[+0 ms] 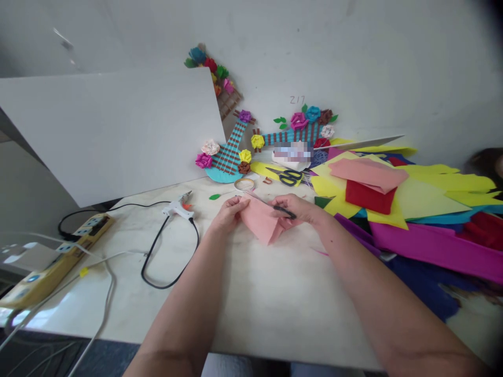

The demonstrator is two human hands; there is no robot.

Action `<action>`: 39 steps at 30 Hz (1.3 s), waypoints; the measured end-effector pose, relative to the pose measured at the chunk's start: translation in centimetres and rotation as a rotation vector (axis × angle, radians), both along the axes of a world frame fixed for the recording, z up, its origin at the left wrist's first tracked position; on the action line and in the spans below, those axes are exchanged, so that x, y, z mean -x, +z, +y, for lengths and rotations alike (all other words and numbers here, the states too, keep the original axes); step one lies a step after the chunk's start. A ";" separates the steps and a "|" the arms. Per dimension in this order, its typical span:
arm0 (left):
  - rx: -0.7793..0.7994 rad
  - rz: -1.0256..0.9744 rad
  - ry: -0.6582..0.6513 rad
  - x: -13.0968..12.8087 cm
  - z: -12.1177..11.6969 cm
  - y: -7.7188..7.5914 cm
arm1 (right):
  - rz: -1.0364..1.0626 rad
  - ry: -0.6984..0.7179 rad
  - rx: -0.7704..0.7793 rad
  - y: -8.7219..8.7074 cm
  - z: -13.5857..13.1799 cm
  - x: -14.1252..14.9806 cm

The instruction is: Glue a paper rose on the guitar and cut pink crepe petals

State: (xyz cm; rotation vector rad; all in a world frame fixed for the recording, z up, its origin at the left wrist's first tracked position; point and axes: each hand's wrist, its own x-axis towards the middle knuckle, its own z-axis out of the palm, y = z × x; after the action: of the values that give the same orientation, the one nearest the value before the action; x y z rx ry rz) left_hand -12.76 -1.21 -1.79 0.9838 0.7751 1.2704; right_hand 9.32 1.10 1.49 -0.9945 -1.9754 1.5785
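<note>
A folded sheet of pink craft paper or felt (259,221) hangs between my hands over the table. My left hand (232,209) pinches its left edge between thumb and fingers. Black-handled scissors (283,211) sit in my right hand (295,207), fingers wrapped round the handles. Their blades reach left along the top edge of the pink sheet; whether they are open or closed on it I cannot tell. Just beyond my hands lie a roll of tape (244,184) and a small green leaf cutout (214,197).
A white glue gun (178,209) with a looped black cord lies left, near a yellow power strip (58,262). Colourful sheets (428,193) pile up on the right. Another pair of scissors (290,177) and flower-decorated blue pieces (228,157) lie at the back. A white board (118,131) leans left.
</note>
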 end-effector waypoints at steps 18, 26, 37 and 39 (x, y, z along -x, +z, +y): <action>0.004 -0.017 -0.017 -0.1 -0.1 -0.1 | 0.074 0.037 0.200 0.1 -0.6 0.4; -0.010 -0.012 -0.030 -0.1 0.0 -0.3 | 0.070 0.015 0.173 0.1 -0.7 0.7; -0.009 -0.013 -0.019 -0.1 -0.1 -0.2 | 0.021 -0.043 0.100 0.2 -0.9 0.8; -0.006 -0.011 -0.018 0.0 0.0 -0.2 | 0.027 -0.051 0.079 -0.2 -0.7 0.8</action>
State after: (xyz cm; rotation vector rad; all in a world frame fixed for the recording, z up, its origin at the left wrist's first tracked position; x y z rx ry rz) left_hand -12.72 -1.25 -1.99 0.9857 0.7528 1.2628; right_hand 8.56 0.45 1.33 -1.0400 -1.8676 1.6444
